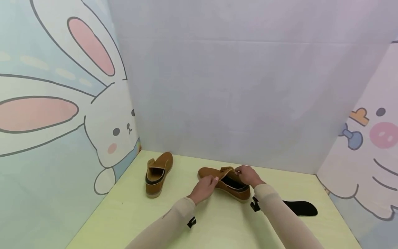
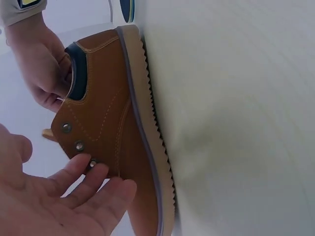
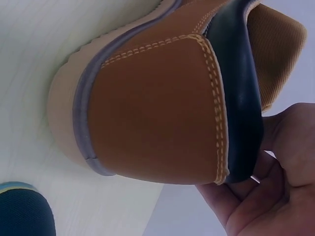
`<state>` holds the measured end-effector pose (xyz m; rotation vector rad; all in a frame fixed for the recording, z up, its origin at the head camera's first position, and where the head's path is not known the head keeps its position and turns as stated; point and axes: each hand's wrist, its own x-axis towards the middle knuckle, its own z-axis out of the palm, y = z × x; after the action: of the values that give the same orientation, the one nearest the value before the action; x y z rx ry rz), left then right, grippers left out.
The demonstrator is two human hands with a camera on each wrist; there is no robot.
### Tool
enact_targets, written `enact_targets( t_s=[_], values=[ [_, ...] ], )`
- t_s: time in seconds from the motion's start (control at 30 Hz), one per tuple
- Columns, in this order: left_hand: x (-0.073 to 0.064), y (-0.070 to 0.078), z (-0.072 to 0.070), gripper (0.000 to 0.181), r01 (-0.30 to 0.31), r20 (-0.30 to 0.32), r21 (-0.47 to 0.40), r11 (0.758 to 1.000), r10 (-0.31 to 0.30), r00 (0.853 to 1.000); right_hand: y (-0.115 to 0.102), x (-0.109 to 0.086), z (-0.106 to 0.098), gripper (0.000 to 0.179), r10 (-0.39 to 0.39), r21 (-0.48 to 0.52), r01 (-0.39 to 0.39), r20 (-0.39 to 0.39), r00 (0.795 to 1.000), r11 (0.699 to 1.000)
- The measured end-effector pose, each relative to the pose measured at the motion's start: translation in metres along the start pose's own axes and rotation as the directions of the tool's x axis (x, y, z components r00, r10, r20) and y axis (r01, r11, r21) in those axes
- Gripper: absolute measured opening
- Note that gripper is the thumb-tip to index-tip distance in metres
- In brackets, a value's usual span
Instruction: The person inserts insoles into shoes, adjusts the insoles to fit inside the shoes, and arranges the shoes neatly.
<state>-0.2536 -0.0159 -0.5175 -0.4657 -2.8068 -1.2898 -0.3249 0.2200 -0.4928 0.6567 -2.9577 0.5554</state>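
A brown shoe (image 1: 231, 185) with a dark collar lies on the pale table, toe pointing left. At its far side, my right hand (image 1: 247, 175) grips the collar edge; in the right wrist view the right hand (image 3: 275, 182) has its thumb over the collar's inside and its fingers beyond. My left hand (image 1: 203, 189) is at the near side, by the eyelets. From the left wrist, the left hand (image 2: 64, 196) shows loosely extended fingers touching the shoe (image 2: 106, 93), with the thumb apart. The shoe's insides are partly hidden.
A matching brown shoe (image 1: 157, 176) stands at the left with its toe away from me. A black insole (image 1: 301, 208) lies at the right, partly behind my right sleeve. Cartoon-printed walls (image 1: 62, 166) rise on both sides, and a plain wall (image 1: 224, 103) stands behind.
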Motion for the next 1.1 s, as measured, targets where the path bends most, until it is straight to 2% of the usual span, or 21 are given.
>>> enact_targets(
  t_s=[0.2, 0.4, 0.53, 0.63, 0.83, 1.1],
  values=[
    [0.000, -0.005, 0.012, 0.043, 0.002, -0.037, 0.002, 1.000, -0.001, 0.999, -0.006, -0.005, 0.002, 0.034, -0.008, 0.012, 0.008, -0.011, 1.000, 1.000],
    [-0.002, -0.004, 0.015, 0.054, 0.017, -0.052, 0.045, 0.999, -0.014, 0.999, -0.012, -0.007, 0.005, 0.033, -0.024, 0.003, 0.024, -0.035, 0.999, 1.000],
    [-0.003, -0.004, 0.016, 0.055, 0.039, -0.067, 0.038, 0.999, -0.037, 0.997, -0.014, -0.006, 0.006, 0.035, -0.017, -0.001, 0.017, -0.033, 0.999, 1.000],
    [-0.003, -0.005, 0.017, 0.058, 0.033, -0.076, 0.023, 0.999, -0.031, 0.997, -0.013, -0.006, 0.006, 0.037, 0.002, 0.016, -0.002, -0.027, 1.000, 1.000],
    [-0.003, -0.004, 0.018, 0.054, -0.005, -0.028, 0.010, 1.000, 0.005, 1.000, -0.011, -0.005, 0.005, 0.031, 0.039, 0.046, -0.039, -0.009, 0.999, 0.998],
    [-0.002, 0.002, 0.019, 0.042, -0.027, -0.023, 0.041, 0.999, 0.028, 0.999, -0.007, -0.007, 0.003, 0.030, 0.030, 0.048, -0.029, -0.011, 0.999, 0.998]
  ],
)
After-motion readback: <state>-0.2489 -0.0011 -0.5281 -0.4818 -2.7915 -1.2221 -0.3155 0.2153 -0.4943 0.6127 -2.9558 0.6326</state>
